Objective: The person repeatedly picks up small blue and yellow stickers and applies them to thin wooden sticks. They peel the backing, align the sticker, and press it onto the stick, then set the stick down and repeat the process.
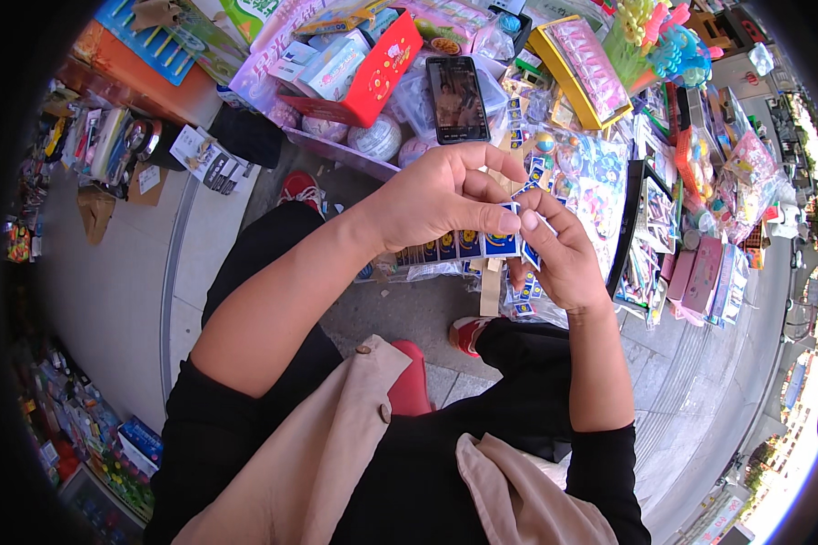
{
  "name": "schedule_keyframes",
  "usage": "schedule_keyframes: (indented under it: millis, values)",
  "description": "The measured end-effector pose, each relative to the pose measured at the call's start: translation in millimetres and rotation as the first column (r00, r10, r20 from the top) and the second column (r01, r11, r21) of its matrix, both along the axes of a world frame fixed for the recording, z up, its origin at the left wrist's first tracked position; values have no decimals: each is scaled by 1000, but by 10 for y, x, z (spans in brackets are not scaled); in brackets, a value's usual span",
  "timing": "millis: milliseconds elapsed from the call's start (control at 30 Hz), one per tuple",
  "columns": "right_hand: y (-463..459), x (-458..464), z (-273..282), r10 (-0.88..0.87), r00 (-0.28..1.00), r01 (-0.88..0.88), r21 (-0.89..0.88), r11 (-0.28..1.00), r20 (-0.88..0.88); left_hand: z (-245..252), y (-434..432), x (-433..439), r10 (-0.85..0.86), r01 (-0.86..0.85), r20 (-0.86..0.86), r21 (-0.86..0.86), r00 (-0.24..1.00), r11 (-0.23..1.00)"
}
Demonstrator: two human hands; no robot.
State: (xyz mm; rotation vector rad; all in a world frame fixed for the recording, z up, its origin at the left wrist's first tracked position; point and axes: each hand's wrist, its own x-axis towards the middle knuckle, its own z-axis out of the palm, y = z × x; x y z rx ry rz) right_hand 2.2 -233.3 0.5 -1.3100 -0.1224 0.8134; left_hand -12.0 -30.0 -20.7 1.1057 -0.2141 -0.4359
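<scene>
My left hand (pixel 453 197) pinches a strip of small dark-blue stickers (pixel 448 246) with yellow emblems between thumb and fingers. The strip trails leftward below that hand. Close beside it, my right hand (pixel 559 248) grips a single blue sticker (pixel 532 256) with a white border, thumb against fingers. Both sets of fingertips nearly meet, and whether the two pieces are joined is hidden. More of these stickers (pixel 523 291) lie below on clear plastic. A tan cardboard strip (pixel 491 294) shows under my hands.
Ahead, a phone (pixel 458 99) playing video rests on a clear plastic box (pixel 409 102). A red box (pixel 382 75) of small cartons sits in a purple display box (pixel 334 148) with patterned balls. A yellow box (pixel 581 71) and a black tray (pixel 637 231) stand rightward.
</scene>
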Motion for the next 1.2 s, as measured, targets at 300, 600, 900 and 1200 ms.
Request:
schedule_keyframes:
  millis: [300, 600, 900, 1200]
  values:
    - [17, -21, -31, -57, 997, 66, 178, 982, -55, 50, 38, -38, -262, 262, -69, -2, 963, 965]
    - [37, -48, -47, 20, 978, 32, 244, 969, -208, 95, 69, -25, -298, 297, -91, -21, 950, 955]
    - [51, -34, -32, -132, 991, 123, 185, 975, 35, 115, 36, -59, -164, 171, -62, 125, 984, 977]
    - [-100, 127, -25, -256, 908, 298, -81, 951, 333, -34, 7, 9, -106, 108, -20, 153, 994, 982]
